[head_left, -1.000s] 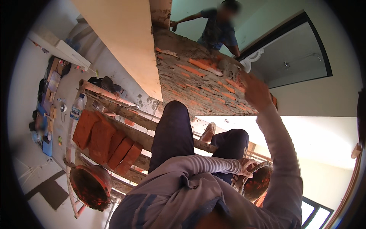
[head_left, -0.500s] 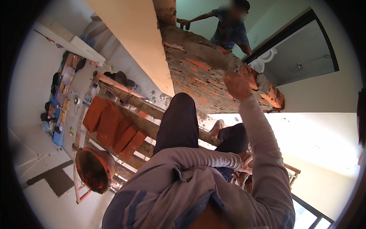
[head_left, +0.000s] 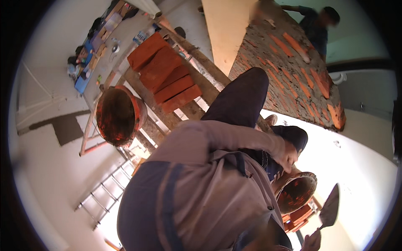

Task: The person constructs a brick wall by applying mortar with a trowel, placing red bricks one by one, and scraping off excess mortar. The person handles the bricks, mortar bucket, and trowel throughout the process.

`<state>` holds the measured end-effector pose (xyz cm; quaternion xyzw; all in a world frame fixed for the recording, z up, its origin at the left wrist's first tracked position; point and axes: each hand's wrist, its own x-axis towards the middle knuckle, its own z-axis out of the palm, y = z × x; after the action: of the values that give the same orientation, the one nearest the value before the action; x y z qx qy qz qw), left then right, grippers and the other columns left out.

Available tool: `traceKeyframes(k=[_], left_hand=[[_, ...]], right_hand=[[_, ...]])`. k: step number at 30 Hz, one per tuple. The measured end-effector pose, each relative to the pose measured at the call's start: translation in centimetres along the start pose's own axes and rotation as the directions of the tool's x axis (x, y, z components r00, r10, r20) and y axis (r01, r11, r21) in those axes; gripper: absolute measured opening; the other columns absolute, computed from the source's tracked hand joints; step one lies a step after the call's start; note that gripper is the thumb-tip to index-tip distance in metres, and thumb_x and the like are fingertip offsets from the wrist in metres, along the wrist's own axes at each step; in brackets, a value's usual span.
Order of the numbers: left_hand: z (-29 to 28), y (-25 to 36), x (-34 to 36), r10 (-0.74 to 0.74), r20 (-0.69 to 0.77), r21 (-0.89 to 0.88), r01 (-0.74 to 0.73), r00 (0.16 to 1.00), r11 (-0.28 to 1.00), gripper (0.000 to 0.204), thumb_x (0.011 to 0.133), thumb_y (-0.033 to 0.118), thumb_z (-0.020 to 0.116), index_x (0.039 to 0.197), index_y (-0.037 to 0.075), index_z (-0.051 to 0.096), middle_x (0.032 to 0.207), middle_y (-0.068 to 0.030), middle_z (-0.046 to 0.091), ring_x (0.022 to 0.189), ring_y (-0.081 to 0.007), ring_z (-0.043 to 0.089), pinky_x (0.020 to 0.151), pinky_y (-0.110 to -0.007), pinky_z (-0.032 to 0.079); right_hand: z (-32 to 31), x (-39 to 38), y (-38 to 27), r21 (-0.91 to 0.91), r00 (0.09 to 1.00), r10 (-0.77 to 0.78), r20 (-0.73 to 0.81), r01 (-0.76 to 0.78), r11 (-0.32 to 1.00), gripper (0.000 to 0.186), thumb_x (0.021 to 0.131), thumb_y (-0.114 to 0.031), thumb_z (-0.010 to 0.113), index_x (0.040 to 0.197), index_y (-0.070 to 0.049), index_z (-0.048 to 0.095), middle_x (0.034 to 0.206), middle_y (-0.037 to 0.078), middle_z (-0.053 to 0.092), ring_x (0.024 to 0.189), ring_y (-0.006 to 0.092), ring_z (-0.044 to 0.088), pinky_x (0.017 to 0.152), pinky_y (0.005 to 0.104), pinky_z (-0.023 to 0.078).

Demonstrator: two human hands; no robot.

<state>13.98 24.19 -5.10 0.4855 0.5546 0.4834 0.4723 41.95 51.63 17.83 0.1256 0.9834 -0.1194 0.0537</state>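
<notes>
Left arm bent across the torso, left hand [head_left: 288, 159] by the thigh with fingers curled, grip unclear, near the mortar-stained bucket [head_left: 297, 193]; right hand [head_left: 310, 242] low at far right, fingers closed round the trowel [head_left: 330, 208], blade angled away.

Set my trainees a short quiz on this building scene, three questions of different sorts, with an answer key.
1. What does the person's right hand hold?
2. True or false: the red bricks near the bottle rest on planks.
3. The wall between the left knee and the co-worker has a surface that is:
A) smooth and white
B) patchy orange and grey
C) plain green

Key:
1. A trowel.
2. True.
3. B.
</notes>
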Motion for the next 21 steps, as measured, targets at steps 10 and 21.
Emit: traceKeyframes(k=[10,21], left_hand=[[-10.1,-0.3,-35.1,-0.004,-0.961,-0.276,0.957,-0.277,0.087,0.082,0.074,0.046,0.075,0.138,0.010,0.041,0.135,-0.0177,0.048,0.130,-0.0334,0.040,0.105,-0.044,0.036],[-8.4,-4.2,-40.7,-0.275,-0.883,-0.437,0.879,-0.379,0.191,0.105,0.054,0.036,0.090,0.140,0.012,0.036,0.133,-0.0170,0.053,0.122,-0.0334,0.052,0.101,-0.042,0.044]], right_hand=[[10.7,-0.2,-0.3,-0.013,0.783,0.555,0.279,-0.575,0.818,0.043,0.085,-0.040,0.060,0.093,0.002,0.064,0.080,0.022,0.062,0.087,0.0391,0.060,0.077,0.0476,0.044],[8.5,0.3,-1.9,0.097,0.930,0.369,-0.011,-0.366,0.926,0.023,0.088,-0.018,0.063,0.105,-0.003,0.064,0.093,0.015,0.064,0.086,0.0296,0.063,0.070,0.0405,0.049]])
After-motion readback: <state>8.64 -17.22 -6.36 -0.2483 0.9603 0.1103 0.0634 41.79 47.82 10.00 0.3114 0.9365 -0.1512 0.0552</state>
